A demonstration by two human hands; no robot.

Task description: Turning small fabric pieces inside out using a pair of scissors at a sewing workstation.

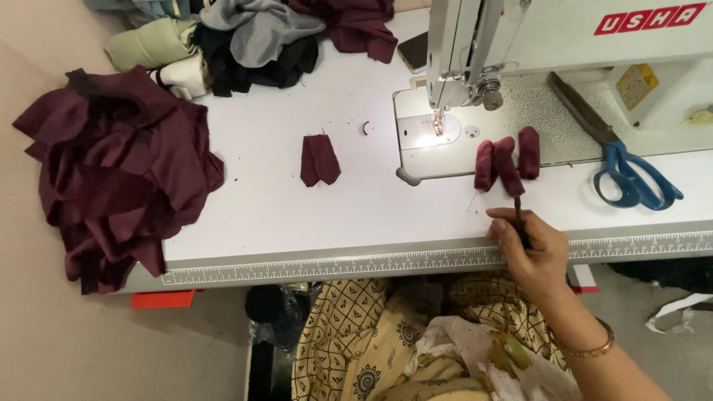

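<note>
Closest in, across the lap: yellow cloth printed with dark diamonds, a white dotted piece lying over it. Just above, at the near edge of the white tabletop: right hand, gold bangle at the wrist, grip narrow and pinched on a thin dark strip leading up to the middle of three small maroon fabric rolls, set side by side and touching, just right of the lit needle plate. Cannot tell whether strip and roll are one piece. Left hand out of view. To do this well, probably: keep the pinch low on the strip, pull straight along its length rather than sideways, avoid knocking the two neighbouring rolls, and stay clear of the needle. Farther right, near the rolls but apart: long scissors with blue plastic handles, blades pointing up-left. Left of the plate, alone: small folded maroon piece; at the far left edge, spilling over: large heap of maroon cloth; at the back: mixed grey, black and pale green cloth pile. As for labels and signs: red lettering on the arm of the white sewing machine, top right; small yellow rectangular sticker on its right body; printed ruler strip running along the tabletop's front edge; flat red tag poking out below that edge, left.
</note>
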